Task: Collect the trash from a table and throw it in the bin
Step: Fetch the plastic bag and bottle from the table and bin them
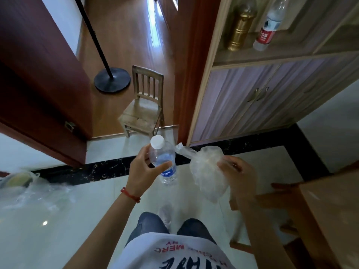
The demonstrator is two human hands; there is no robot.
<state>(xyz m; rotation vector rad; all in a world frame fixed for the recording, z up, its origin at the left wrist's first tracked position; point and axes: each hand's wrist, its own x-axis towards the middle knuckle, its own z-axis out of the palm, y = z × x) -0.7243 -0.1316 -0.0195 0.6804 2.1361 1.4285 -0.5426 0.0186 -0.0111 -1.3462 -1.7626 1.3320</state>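
Left hand grips water bottle; right hand pinches crumpled plastic bag. Trash collected, bin unseen; bagged clutter at 9 o'clock.

Part of a brand name, "AFINA", is printed on the blue label of the clear water bottle. "MERC" is seen upside down in red on the white shirt. The red label on the shelf bottle cannot be read.
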